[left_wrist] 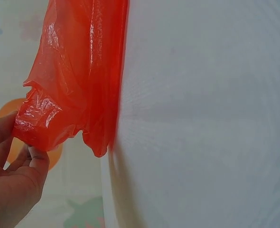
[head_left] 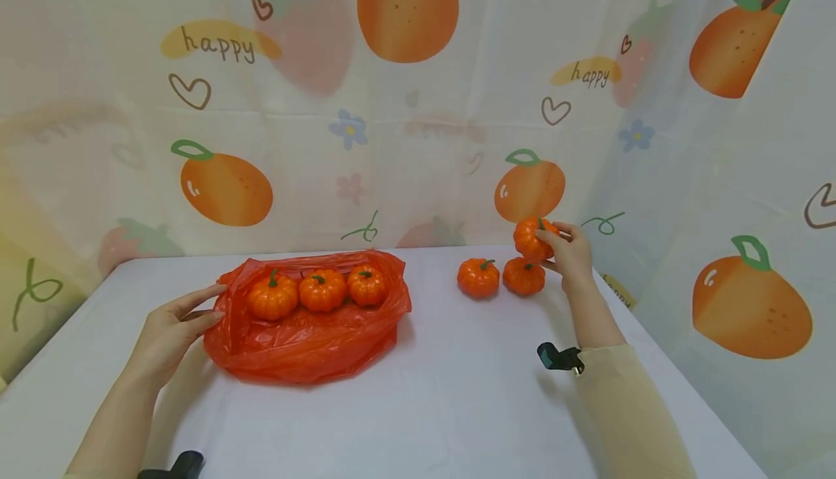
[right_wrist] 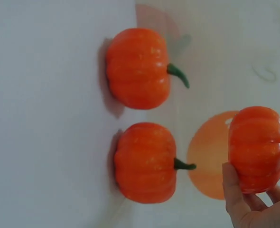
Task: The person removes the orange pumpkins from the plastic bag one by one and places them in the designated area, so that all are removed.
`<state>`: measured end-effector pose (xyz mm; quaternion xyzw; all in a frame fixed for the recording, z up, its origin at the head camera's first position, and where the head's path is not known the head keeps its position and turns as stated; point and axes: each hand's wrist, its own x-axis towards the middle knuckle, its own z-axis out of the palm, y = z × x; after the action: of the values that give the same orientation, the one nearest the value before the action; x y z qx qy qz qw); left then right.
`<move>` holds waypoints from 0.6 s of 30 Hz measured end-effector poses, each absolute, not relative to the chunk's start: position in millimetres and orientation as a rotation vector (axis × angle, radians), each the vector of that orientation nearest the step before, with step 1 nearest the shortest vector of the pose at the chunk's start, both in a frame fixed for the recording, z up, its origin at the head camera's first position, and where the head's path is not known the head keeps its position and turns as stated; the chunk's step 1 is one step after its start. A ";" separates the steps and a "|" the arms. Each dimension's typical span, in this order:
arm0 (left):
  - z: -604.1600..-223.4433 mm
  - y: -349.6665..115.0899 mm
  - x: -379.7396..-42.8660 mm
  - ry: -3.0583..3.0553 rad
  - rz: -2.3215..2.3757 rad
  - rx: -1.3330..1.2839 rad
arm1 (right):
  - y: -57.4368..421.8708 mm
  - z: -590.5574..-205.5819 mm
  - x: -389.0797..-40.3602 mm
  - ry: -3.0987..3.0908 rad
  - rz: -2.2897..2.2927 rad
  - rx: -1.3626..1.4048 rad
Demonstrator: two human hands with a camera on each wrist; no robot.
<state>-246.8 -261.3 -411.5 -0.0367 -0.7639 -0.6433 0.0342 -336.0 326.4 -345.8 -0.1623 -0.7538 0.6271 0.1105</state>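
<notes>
My left hand [head_left: 171, 334] pinches the left edge of a red plastic bag [head_left: 307, 352], which lies with its mouth spread open. Inside it sit three small orange pumpkins with green stems, the left pumpkin [head_left: 272, 296], the middle one [head_left: 323, 290] and the right one [head_left: 367, 285]. In the left wrist view, the thumb and fingers grip the bag's thin plastic [left_wrist: 40, 118]. Over at the right, my right hand [head_left: 570, 255] holds another pumpkin [right_wrist: 256, 149] raised off the table. Below and beside it, two pumpkins rest on the table, one left [head_left: 478, 279] and one right [head_left: 525, 276].
A white table [head_left: 444, 392] bears everything. Behind it hangs a pale curtain [head_left: 418, 138] printed with oranges, strawberries and hearts, which also runs down the right side. A dark wrist device [head_left: 560, 358] sits at the right sleeve.
</notes>
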 end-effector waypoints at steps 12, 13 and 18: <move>-412.0 -259.7 -245.7 -2.465 -1.851 -0.059 | 352.3 -365.2 -335.4 -2.073 1.875 -0.660; -412.0 -259.5 -245.7 -2.479 -1.832 -0.055 | 353.9 -367.2 -335.3 -2.070 1.870 -0.672; -411.4 -258.7 -244.7 -2.505 -1.793 -0.045 | 359.9 -374.1 -333.3 -2.025 1.891 -0.726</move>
<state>-244.7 -258.7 -411.4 -0.0147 -0.8127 -0.5817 0.0307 -333.3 359.9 -374.1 -0.2510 -0.7002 0.6539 0.1385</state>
